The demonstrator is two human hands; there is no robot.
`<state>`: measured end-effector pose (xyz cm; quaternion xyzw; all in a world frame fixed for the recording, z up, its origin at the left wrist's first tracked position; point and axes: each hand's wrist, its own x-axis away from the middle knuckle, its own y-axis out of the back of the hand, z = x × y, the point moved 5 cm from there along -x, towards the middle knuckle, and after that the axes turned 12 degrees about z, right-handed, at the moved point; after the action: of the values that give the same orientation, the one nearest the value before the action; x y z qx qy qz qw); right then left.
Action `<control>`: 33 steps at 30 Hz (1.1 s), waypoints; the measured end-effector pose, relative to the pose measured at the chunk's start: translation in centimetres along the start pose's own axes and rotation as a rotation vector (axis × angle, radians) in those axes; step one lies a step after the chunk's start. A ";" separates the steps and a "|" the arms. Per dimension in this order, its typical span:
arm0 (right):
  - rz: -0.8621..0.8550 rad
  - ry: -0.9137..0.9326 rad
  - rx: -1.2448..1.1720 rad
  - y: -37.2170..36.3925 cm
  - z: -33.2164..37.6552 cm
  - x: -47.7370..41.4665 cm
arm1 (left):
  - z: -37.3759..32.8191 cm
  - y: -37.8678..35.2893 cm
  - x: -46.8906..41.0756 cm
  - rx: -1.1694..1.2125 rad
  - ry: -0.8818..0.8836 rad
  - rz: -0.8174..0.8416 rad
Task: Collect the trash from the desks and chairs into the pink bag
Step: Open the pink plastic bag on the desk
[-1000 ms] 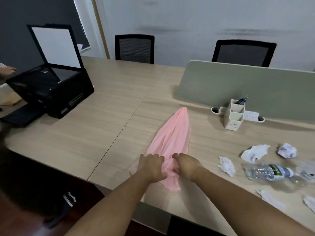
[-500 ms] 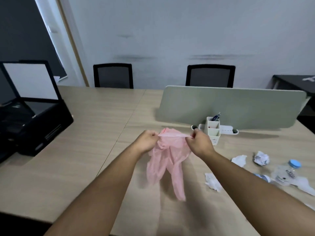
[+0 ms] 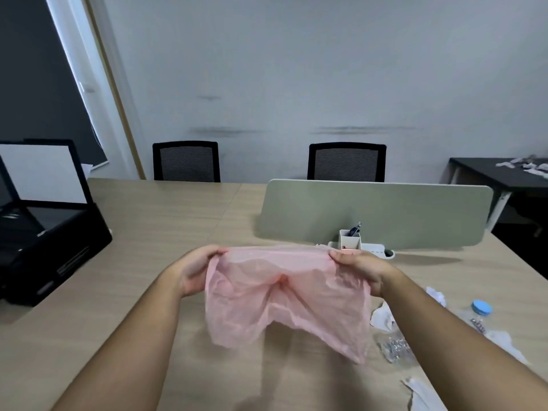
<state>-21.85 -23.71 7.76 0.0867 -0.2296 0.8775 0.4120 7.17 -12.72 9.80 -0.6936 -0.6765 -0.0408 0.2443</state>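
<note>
A thin pink bag (image 3: 284, 295) hangs in the air above the wooden desk (image 3: 142, 232), stretched wide at its top edge. My left hand (image 3: 192, 269) grips its left corner and my right hand (image 3: 360, 269) grips its right corner. On the desk to the right lie crumpled white papers (image 3: 382, 317), a crushed clear bottle (image 3: 396, 348) and a bottle with a blue cap (image 3: 480, 311). More torn paper (image 3: 421, 393) sits near the front edge. My right arm hides part of this trash.
A black printer (image 3: 44, 232) with its lid up stands at the left. A grey-green divider panel (image 3: 376, 215) and a white pen holder (image 3: 350, 240) stand behind the bag. Two black chairs (image 3: 186, 161) wait at the far side. A dark side table (image 3: 501, 173) holds scraps.
The bag was lying flat on the desk under both hands. It has been lifted and my hands have pulled apart, spreading its top edge wide. The view tilted upward.
</note>
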 end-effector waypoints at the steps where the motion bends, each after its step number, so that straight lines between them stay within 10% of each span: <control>1: 0.006 -0.013 -0.003 0.5 -0.2 0.1 | 0.6 0.8 0.2 -0.044 0.039 -0.008; 6: 0.018 -0.073 -0.017 0.3 -0.5 -0.5 | 1.3 2.7 1.1 -0.787 0.257 -0.313; 9: 0.097 -0.089 -0.004 -1.7 0.0 -1.2 | -0.9 -1.2 0.6 -1.161 -0.325 -0.657; 11: 0.117 -0.082 0.052 -3.0 0.7 -1.6 | -0.3 -8.2 1.0 -1.261 -0.687 -0.527; 14: 0.117 0.014 0.379 -4.2 2.5 -1.9 | 2.7 -14.6 -0.6 -1.618 -0.670 -0.397; 20: -0.010 0.004 1.413 -4.3 5.8 -0.1 | 0.8 -12.8 -3.8 -1.503 -0.381 -0.460; 24: -0.098 -0.195 1.637 -1.6 4.2 1.8 | -0.7 -10.9 -4.2 -1.414 -0.372 -0.494; 28: -0.192 -0.111 1.487 2.1 4.1 3.1 | -2.4 -8.3 -3.7 -1.325 -0.368 -0.522; 33: -0.032 0.126 0.461 3.7 3.3 3.0 | -2.0 -6.5 -3.1 -1.195 -0.421 -0.365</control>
<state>-26.78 -25.29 10.43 0.1272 0.0041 0.9038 0.4087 1.26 -16.59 12.24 -0.5770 -0.6774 -0.3136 -0.3314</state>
